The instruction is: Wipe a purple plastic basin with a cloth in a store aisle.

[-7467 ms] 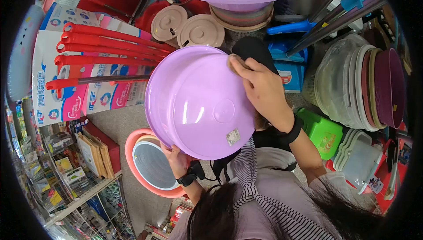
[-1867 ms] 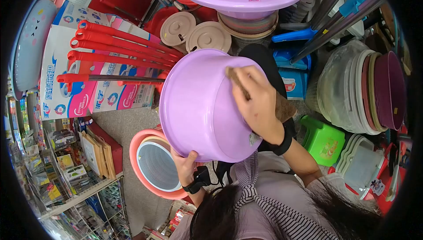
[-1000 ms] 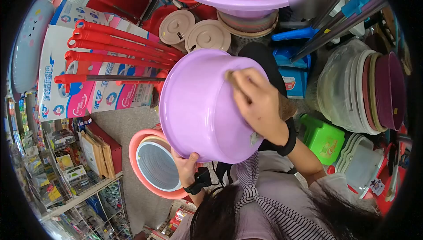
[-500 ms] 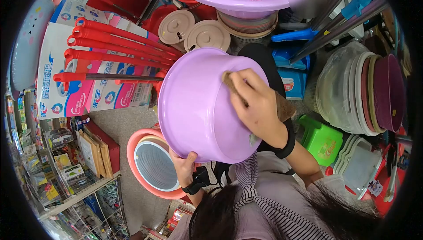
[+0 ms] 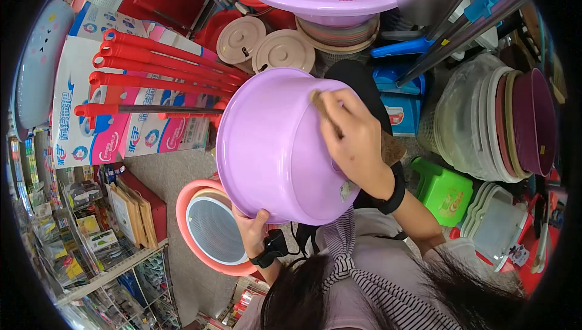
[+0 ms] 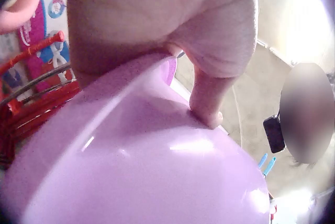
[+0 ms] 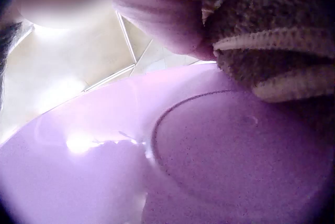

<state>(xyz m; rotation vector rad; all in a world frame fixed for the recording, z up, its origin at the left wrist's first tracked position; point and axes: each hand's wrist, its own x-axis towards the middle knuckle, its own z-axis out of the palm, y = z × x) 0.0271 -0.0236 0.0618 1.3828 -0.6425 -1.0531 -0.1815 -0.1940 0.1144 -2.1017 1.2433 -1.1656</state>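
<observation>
A glossy purple basin [image 5: 267,148] is tipped on its side before the person's lap, its outer wall facing up and its base turned to the right. My left hand [image 5: 251,233] grips the rim at the lower left, thumb on the outer wall; in the left wrist view the other fingers are hidden behind the rim. My right hand [image 5: 357,142] holds a brown cloth [image 5: 393,148] against the edge where wall meets base. In the right wrist view the bunched, fuzzy cloth [image 7: 261,30] has paler ribbed bands and overlaps the base's raised ring. A small label [image 5: 347,190] sticks to the base.
Red mop handles [image 5: 163,66] reach toward the basin from the left. A pink tub with a grey basket [image 5: 212,230] stands on the floor below. Stacked bowls [image 5: 479,124], a green stool [image 5: 442,190] and a blue dustpan [image 5: 400,81] stand at the right.
Since the earliest frame the basin has turned from base toward the camera to wall up. Over the last second the right hand shifts slightly along the edge with the cloth; the left keeps its grip.
</observation>
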